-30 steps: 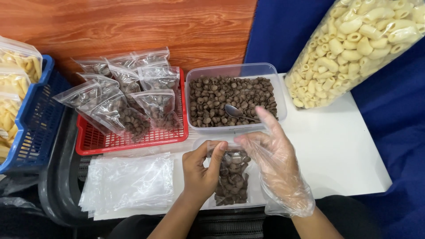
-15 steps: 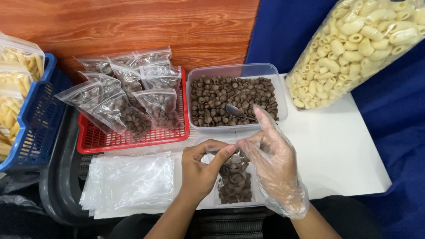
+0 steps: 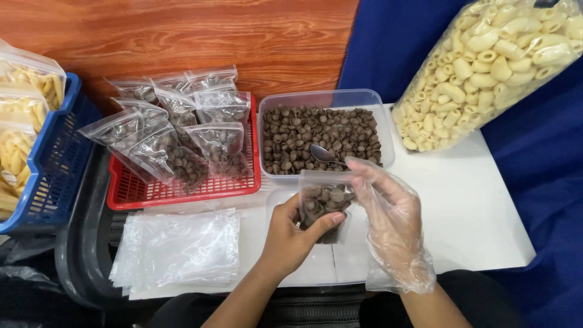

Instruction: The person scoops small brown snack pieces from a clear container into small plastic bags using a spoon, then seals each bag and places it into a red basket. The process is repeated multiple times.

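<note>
Head view looks down on a white desk [image 3: 473,206] where both hands meet over one small clear bag [image 3: 325,203] partly filled with brown round snack pieces. The left hand [image 3: 291,234], bare, grips the bag from its left side, thumb across the front and fingers closed behind it, so it holds the bag upright with the mouth facing up and away from the person. The right hand [image 3: 388,212], inside a loose clear plastic glove, sits just to the right of the bag, its fingers stretched toward the upper rim and touching it; whether it pinches the rim or only rests against it I cannot tell.

The bag's long axis runs from the person's body toward the clear tub [image 3: 325,136] of the same brown pieces, which stands directly beyond the bag's mouth and almost touching it. A metal spoon [image 3: 322,153] lies in the tub on top of the pieces, near the front wall, just beyond the gloved fingertips. The right hand is clearly the nearer one to it; the left is lower and busy with the bag.

To the left of the tub stands a red basket [image 3: 182,191] holding several filled, closed bags. Nearer the person, left of the left hand, a stack of empty clear bags [image 3: 176,249] lies flat. A large sack of pale pasta-shaped crackers [image 3: 492,67] leans at the far right, and a blue basket [image 3: 54,158] stands at the left edge.
</note>
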